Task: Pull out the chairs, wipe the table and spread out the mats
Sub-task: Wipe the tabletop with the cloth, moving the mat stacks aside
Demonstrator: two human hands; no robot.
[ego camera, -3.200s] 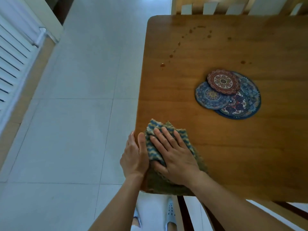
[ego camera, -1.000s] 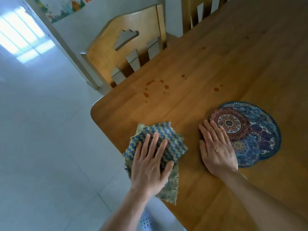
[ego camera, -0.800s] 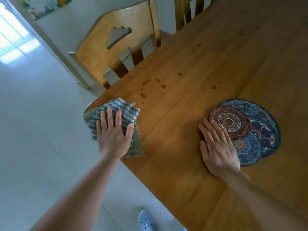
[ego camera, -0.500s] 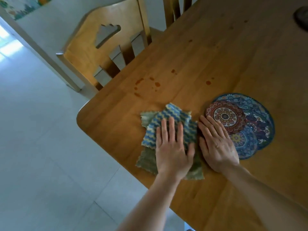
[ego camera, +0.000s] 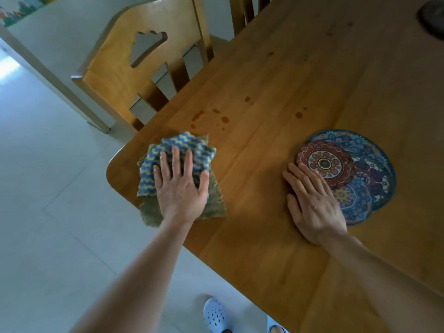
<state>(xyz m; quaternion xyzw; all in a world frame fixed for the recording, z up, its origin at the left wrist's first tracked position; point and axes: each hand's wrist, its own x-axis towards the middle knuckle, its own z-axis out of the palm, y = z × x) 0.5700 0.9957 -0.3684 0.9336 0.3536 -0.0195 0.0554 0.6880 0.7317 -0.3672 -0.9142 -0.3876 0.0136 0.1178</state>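
My left hand (ego camera: 181, 186) presses flat on a blue and yellow zigzag cloth (ego camera: 189, 146) near the corner of the wooden table (ego camera: 276, 92). Just beyond the cloth lie several small brown stains (ego camera: 224, 119). My right hand (ego camera: 312, 203) rests flat on the table, its fingers touching the edge of a stack of round patterned mats (ego camera: 348, 174). A small red mat (ego camera: 324, 163) lies on top of larger blue ones. A wooden chair (ego camera: 139, 58) stands against the table's far-left side.
A second chair back (ego camera: 242, 8) shows at the top. A dark round object (ego camera: 432, 15) sits at the table's top right. White tiled floor (ego camera: 48, 188) spreads to the left. A white perforated shoe (ego camera: 215, 313) shows below the table edge.
My left hand has swept the cloth back to the left, away from my right hand and toward the table corner. My right hand stays by the mats.
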